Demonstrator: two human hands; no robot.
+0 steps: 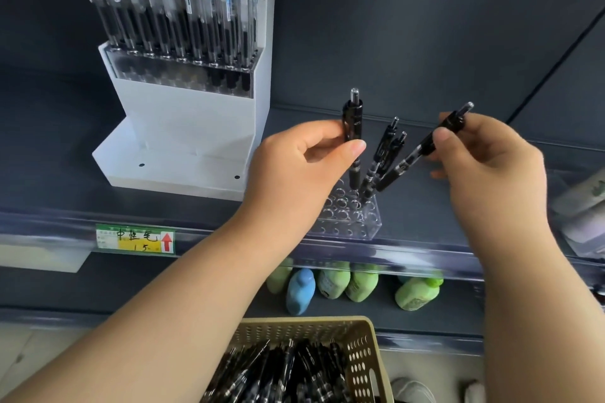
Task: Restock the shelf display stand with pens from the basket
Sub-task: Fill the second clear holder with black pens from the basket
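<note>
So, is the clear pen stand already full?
No, most holes in the clear stand are empty; only a few pens stand at its back.

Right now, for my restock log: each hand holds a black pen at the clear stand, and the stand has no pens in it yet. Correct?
Not quite: the head view shows two black pens already leaning in the clear stand. The rest holds: the left hand holds one pen at it, the right hand a second pen.
</note>
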